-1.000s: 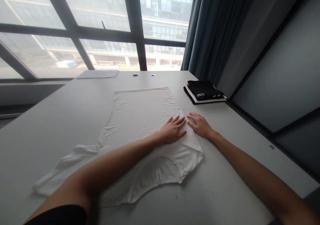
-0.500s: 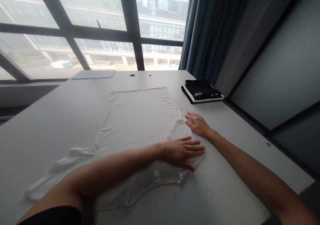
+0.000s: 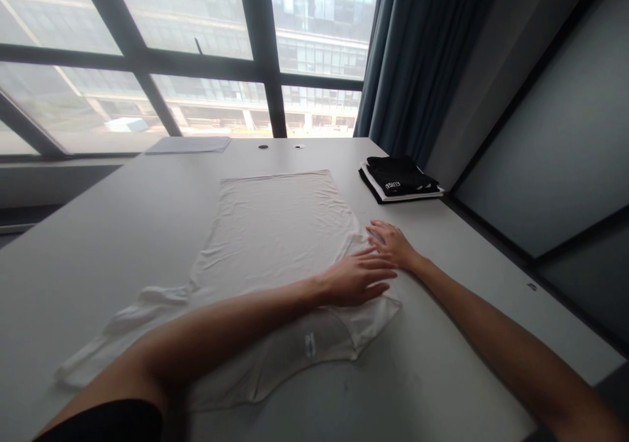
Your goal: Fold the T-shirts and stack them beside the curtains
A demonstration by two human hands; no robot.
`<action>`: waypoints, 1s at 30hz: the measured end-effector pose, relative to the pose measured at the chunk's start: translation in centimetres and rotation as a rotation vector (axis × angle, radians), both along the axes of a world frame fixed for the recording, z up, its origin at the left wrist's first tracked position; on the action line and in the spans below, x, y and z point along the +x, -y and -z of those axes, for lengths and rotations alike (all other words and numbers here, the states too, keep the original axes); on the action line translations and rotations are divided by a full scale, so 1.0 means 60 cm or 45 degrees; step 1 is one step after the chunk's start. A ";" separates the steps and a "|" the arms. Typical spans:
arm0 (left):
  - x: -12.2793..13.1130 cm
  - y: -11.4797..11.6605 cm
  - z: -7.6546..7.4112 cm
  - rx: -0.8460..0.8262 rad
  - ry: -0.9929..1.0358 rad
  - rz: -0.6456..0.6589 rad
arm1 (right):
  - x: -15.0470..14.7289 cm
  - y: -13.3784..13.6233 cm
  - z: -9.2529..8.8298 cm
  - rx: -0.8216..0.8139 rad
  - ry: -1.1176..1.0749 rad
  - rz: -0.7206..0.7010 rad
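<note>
A white T-shirt (image 3: 275,226) lies spread on the table, its hem toward the window and its neckline with a small label toward me. My left hand (image 3: 358,277) reaches across the shirt and rests with fingers outstretched at its right sleeve. Just beyond it, my right hand (image 3: 390,242) lies at the shirt's right edge, by the sleeve, fingers extended and slightly curved. Neither hand grips the fabric. The left forearm covers part of the shirt's chest area. Its left sleeve (image 3: 122,324) stretches out wrinkled to the left.
A stack of folded dark and white clothes (image 3: 400,179) sits at the table's right edge. A flat pale sheet (image 3: 189,144) lies at the far left, near two round cable holes. Large windows and a blue curtain (image 3: 417,55) stand behind the white table (image 3: 122,232).
My left hand has slid away from me over the sleeve, closer to my right hand, uncovering the sleeve's near corner. My right hand has stayed almost still.
</note>
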State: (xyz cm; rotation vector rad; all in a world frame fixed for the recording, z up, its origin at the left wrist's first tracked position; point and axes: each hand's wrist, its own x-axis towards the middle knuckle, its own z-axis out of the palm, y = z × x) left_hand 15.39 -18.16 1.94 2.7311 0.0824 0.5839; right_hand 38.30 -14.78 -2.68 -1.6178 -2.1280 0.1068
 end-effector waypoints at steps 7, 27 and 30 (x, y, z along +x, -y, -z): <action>-0.001 -0.034 0.047 0.060 -0.234 -0.617 | 0.001 -0.002 0.003 0.002 -0.046 0.005; -0.001 -0.036 0.058 0.099 -0.371 -0.666 | -0.003 0.001 0.001 0.000 0.073 0.017; -0.002 -0.036 0.060 0.102 -0.367 -0.665 | -0.004 0.002 0.000 0.007 0.068 0.013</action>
